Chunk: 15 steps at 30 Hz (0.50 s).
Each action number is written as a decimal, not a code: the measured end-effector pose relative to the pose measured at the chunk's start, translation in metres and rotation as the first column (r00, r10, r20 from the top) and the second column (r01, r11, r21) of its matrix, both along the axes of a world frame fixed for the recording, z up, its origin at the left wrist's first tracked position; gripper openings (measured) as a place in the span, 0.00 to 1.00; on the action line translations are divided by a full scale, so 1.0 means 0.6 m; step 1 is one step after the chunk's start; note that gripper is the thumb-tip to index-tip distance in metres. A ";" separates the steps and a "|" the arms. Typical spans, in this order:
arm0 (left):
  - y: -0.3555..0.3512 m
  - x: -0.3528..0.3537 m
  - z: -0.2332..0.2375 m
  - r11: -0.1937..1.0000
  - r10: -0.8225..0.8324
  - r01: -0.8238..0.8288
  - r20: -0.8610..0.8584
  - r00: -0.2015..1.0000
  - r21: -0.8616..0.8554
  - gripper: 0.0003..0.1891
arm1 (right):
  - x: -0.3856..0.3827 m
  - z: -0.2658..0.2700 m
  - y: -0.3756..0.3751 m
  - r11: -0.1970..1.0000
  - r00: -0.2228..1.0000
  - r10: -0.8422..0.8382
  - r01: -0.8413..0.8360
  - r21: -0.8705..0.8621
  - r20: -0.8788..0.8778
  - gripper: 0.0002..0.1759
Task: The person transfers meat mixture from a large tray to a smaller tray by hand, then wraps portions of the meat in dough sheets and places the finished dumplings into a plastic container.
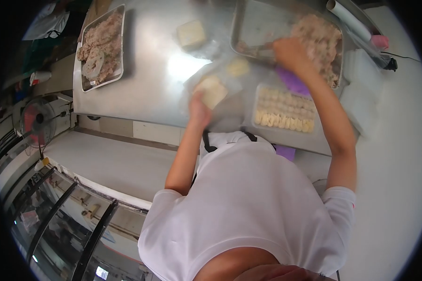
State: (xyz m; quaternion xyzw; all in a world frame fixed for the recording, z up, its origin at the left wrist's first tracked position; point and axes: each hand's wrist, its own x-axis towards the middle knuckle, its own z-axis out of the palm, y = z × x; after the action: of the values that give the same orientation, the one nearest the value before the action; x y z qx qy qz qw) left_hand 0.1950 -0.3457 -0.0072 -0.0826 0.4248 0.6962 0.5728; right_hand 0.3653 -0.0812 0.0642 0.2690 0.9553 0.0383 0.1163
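Note:
My left hand [199,110] is closed on the edge of a pale square stack of wrappers [213,92], above the metal table. At the upper right, my right hand [290,54] is closed over the metal tray [253,28], at the edge of the pinkish meat filling [316,33]. A thin stick-like tool [255,48], blurred, extends leftward from its fingers. Below that hand, a clear plastic box [255,110] holds rows of filled dumplings [286,122]. A small wrapper piece [238,67] lies between the hands.
Another block of wrappers [191,34] sits on plastic film near the table's back. A second tray [123,47] of meat stands at the left. A purple cloth or bag [293,81] is beside the dumpling box. Plastic rolls [349,18] lie at the upper right.

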 end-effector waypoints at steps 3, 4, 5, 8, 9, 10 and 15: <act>0.001 -0.004 -0.022 0.999 -0.004 0.002 0.087 0.996 0.033 0.24 | 0.019 -0.013 0.008 0.996 0.987 -0.055 0.045 -0.072 -0.151 0.18; 0.001 -0.003 -0.024 0.999 -0.007 0.004 0.087 0.996 0.034 0.24 | 0.027 -0.009 0.010 0.962 0.963 -0.181 0.132 -0.239 -0.199 0.18; 0.001 -0.002 -0.025 0.999 -0.016 0.013 0.097 0.995 0.034 0.24 | 0.036 -0.006 0.012 0.893 0.925 -0.309 0.201 -0.402 -0.223 0.18; 0.003 -0.002 -0.032 0.999 -0.042 0.040 0.070 0.997 0.033 0.24 | 0.071 -0.045 0.037 0.775 0.869 -0.445 0.251 -0.581 -0.218 0.18; 0.004 -0.001 -0.030 0.998 -0.060 0.059 0.035 0.998 0.029 0.24 | 0.072 -0.041 0.040 0.776 0.869 -0.441 0.245 -0.581 -0.223 0.18; 0.004 0.001 -0.029 0.998 -0.058 0.057 0.031 0.998 0.027 0.24 | 0.073 -0.038 0.043 0.806 0.873 -0.443 0.289 -0.516 -0.203 0.18; 0.013 0.006 -0.024 0.996 -0.071 0.066 -0.091 0.993 -0.056 0.22 | 0.059 -0.009 0.031 0.917 0.892 -0.376 0.320 -0.236 -0.251 0.19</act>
State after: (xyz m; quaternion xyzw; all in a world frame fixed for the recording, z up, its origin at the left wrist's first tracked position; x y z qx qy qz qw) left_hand 0.1984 -0.3380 -0.0218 -0.0508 0.4717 0.6677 0.5736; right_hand 0.4008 -0.0626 0.0585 0.4267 0.8972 -0.1140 0.0044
